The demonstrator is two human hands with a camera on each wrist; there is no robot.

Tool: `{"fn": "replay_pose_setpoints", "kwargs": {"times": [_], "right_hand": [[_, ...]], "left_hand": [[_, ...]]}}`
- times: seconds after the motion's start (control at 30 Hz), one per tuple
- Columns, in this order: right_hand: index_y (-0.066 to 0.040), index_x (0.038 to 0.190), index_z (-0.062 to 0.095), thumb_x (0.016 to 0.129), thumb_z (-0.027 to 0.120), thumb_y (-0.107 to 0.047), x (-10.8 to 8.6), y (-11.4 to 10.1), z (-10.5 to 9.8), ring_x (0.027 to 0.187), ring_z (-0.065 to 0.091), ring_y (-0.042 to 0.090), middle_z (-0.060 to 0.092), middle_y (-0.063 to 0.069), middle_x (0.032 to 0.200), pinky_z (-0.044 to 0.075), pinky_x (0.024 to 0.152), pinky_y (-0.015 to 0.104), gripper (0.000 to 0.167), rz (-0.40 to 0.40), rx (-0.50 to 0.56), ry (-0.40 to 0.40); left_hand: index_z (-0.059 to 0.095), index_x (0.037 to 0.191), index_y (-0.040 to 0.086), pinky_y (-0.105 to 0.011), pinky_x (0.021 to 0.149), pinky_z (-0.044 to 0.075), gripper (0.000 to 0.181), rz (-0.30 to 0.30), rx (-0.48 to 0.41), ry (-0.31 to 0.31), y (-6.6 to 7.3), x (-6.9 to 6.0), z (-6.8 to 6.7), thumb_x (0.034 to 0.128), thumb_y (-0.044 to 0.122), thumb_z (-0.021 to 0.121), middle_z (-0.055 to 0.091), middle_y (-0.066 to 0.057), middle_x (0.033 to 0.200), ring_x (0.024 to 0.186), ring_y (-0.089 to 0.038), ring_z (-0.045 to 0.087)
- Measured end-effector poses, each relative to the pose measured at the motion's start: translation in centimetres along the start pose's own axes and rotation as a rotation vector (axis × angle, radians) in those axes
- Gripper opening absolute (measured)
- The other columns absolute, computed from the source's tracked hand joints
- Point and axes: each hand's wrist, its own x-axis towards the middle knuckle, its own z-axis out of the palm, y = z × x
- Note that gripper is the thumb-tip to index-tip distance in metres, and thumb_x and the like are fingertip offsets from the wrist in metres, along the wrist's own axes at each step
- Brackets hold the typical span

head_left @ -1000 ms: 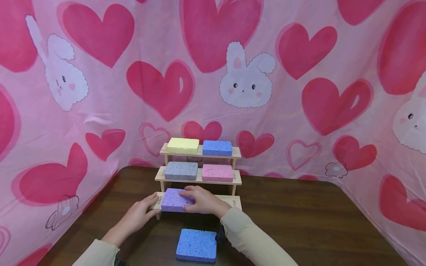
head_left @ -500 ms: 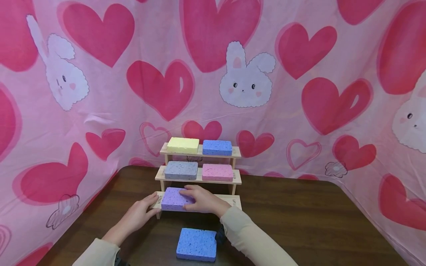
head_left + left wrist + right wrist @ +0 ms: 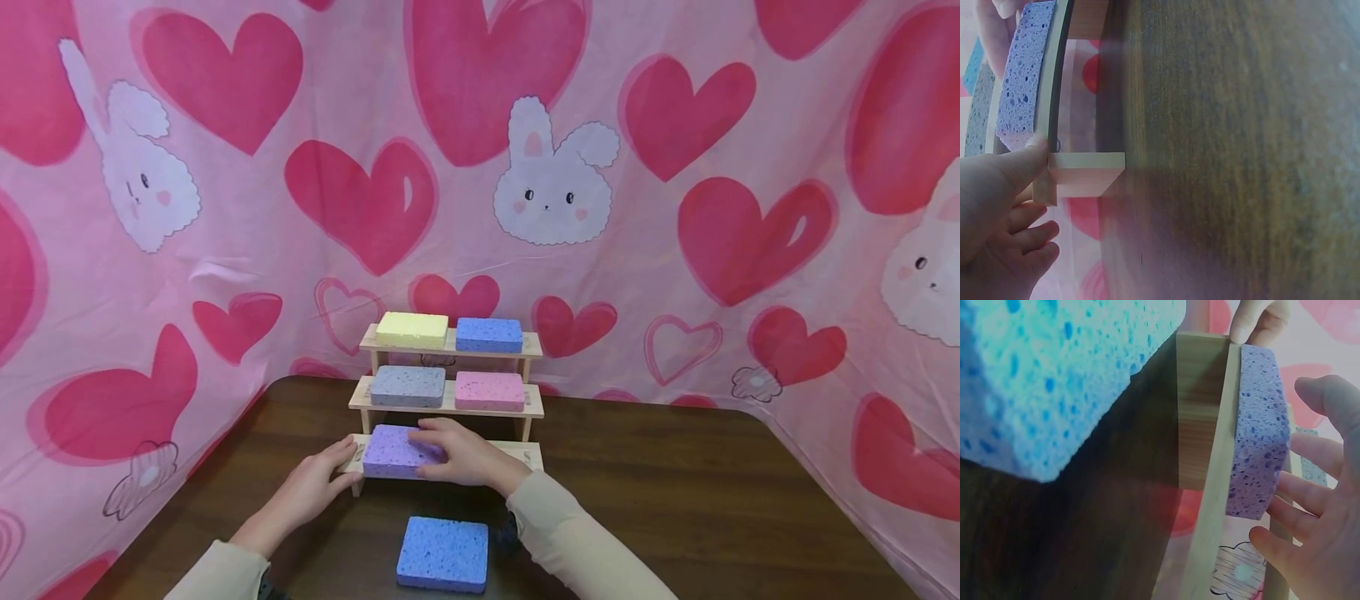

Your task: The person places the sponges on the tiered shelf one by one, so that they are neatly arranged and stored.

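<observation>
A purple sponge (image 3: 390,450) lies flat on the left part of the lowest tier of a wooden stepped shelf (image 3: 517,452). My right hand (image 3: 465,454) is over the sponge's right side. In the right wrist view its fingers (image 3: 1310,494) are spread and loosely bent beside the sponge; whether the tips touch it is hard to tell. With thumb and fingers, my left hand (image 3: 311,487) pinches the left end of that tier, the thumb (image 3: 1029,162) close to the sponge's corner. A blue sponge (image 3: 442,554) lies on the table in front of the shelf.
The middle tier bears a grey sponge (image 3: 408,387) and a pink sponge (image 3: 490,391). On the top tier sit a yellow sponge (image 3: 412,330) and another blue sponge (image 3: 489,334). Behind the dark wooden table (image 3: 675,492) hangs a pink cloth (image 3: 645,275) with hearts and rabbits.
My right hand has shifted slightly to the right over the purple sponge, its forearm moving right as well. The left hand and the sponges keep their places.
</observation>
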Motion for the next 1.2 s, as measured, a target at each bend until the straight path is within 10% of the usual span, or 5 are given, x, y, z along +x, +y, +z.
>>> {"fn": "replay_pose_setpoints", "kwargs": {"times": [1.2], "right_hand": [[-0.014,0.132,0.052,0.086,0.063,-0.038,-6.8,-0.4,-1.4,0.123,0.040,0.017,0.045,0.005,0.135,0.036,0.099,0.036,0.053,-0.126,0.113,0.004]], "left_hand": [[0.053,0.125,-0.007,-0.053,0.092,0.038,0.053,0.009,0.012,0.009,0.1,0.0,-0.1,0.0811,0.017,0.071,0.046,-0.024,0.132,0.118,-0.041,0.045]]}}
